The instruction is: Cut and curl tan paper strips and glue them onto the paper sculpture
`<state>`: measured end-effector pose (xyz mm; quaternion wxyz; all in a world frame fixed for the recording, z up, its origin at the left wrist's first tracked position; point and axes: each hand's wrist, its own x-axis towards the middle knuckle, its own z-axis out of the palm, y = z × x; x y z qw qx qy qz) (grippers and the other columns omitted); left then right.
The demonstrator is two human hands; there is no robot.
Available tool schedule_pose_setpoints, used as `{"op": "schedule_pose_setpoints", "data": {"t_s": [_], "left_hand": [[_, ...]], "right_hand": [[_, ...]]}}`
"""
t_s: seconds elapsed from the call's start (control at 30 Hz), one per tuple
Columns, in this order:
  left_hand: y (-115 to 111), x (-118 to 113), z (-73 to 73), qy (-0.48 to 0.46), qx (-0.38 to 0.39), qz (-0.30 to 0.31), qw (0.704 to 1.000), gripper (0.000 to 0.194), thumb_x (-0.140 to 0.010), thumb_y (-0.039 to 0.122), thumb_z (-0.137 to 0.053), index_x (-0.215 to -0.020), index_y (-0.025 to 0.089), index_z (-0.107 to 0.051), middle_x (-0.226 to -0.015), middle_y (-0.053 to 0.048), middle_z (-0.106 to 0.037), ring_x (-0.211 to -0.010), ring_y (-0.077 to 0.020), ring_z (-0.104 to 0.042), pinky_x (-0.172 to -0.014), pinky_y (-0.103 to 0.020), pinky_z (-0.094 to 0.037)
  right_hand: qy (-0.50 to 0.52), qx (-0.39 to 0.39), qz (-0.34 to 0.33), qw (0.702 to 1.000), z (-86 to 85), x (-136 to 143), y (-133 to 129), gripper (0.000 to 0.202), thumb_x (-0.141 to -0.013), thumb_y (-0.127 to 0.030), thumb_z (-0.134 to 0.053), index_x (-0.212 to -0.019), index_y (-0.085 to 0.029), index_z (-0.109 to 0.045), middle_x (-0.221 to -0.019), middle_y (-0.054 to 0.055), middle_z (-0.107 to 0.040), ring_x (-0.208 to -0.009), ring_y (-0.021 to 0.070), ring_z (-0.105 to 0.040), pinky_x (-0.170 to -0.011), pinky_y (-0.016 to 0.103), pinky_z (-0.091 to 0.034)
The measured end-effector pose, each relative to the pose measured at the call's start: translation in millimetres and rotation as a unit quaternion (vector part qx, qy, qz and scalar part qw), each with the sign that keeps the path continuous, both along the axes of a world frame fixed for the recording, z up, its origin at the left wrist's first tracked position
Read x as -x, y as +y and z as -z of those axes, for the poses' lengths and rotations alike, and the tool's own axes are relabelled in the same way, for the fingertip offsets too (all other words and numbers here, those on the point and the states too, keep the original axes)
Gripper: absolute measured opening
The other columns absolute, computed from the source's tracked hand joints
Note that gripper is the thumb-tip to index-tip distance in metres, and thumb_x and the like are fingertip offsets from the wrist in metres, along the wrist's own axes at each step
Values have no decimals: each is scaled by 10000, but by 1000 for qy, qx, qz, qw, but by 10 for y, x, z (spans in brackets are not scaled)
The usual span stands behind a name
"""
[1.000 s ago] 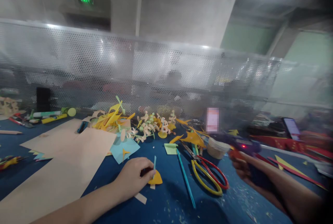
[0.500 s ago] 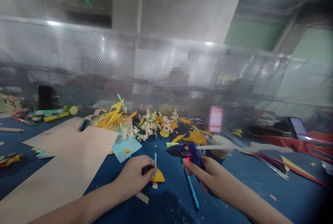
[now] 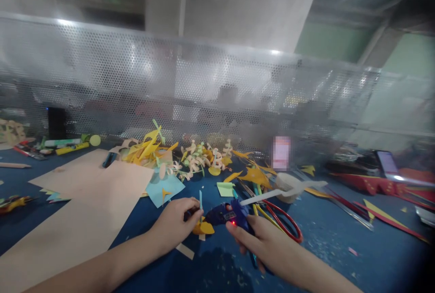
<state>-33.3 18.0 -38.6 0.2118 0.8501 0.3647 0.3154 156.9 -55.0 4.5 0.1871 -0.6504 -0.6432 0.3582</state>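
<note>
My left hand (image 3: 181,220) is closed in a pinch around a thin light-blue paper strip (image 3: 200,200), which stands nearly upright. At the strip's lower end is an orange-yellow paper piece (image 3: 205,228), partly hidden by my fingers. My right hand (image 3: 253,236) grips a dark blue glue gun (image 3: 234,213) with a red light glowing on it. The gun's nozzle points left, close to the orange-yellow piece; whether it touches cannot be told. A long white glue stick (image 3: 265,197) sticks out of the gun's back end.
Large pale paper sheets (image 3: 102,193) lie at left. Yellow paper cutouts (image 3: 144,152) and curled paper pieces (image 3: 200,159) pile up at the back, before a perforated metal screen (image 3: 136,75). Red-handled scissors (image 3: 295,225), a tape roll (image 3: 285,184) and a phone (image 3: 387,163) are on the right.
My right hand has brought the glue gun left and down to the orange-yellow piece, uncovering the red-handled scissors. My left hand still pinches the strip, shifted slightly left in view.
</note>
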Motion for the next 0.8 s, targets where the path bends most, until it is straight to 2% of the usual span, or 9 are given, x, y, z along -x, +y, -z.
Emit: {"op": "schedule_pose_setpoints", "data": {"t_s": [0.13, 0.3, 0.47, 0.63, 0.8], "left_hand": [[-10, 11, -19, 6, 15, -1, 1000, 193, -854, 244, -377, -696, 194, -475, -653, 28, -524, -595, -130, -531, -555, -213, -368], [-17, 15, -19, 16, 18, -6, 1000, 192, -862, 259, -358, -692, 203, -429, -639, 36, -494, -586, -133, -518, -554, -217, -354], [-28, 17, 5, 32, 3, -2, 999, 165, -858, 262, -362, -726, 206, -444, -617, 42, -476, -568, -137, -513, -538, -219, -335], [-26, 19, 18, 47, -9, -11, 999, 154, -857, 263, -353, -773, 205, -469, -490, 73, -359, -485, -141, -470, -514, -223, -318], [-13, 11, 30, 55, -19, -15, 998, 150, -850, 268, -366, -762, 207, -472, -483, 75, -365, -474, -136, -468, -518, -222, -321]], "right_hand": [[-4, 4, 4, 1000, -14, 9, -26, 331, -843, -448, -394, -675, -167, -445, -604, -4, -526, -361, 43, -447, -327, 164, -368], [-8, 16, -5, 1000, -14, 40, -36, 325, -839, -446, -405, -678, -166, -444, -605, -8, -528, -346, 32, -434, -320, 157, -357], [-22, 23, 4, 999, -30, 65, -35, 307, -846, -425, -394, -678, -171, -430, -590, -19, -523, -333, 24, -423, -333, 155, -358], [-14, 31, 7, 999, -10, 61, -39, 317, -831, -460, -401, -689, -178, -428, -583, -28, -506, -354, 40, -440, -333, 157, -365], [-25, 19, -10, 999, 5, 47, -47, 339, -833, -478, -378, -702, -172, -441, -577, -25, -512, -339, 42, -443, -324, 158, -348]]}}
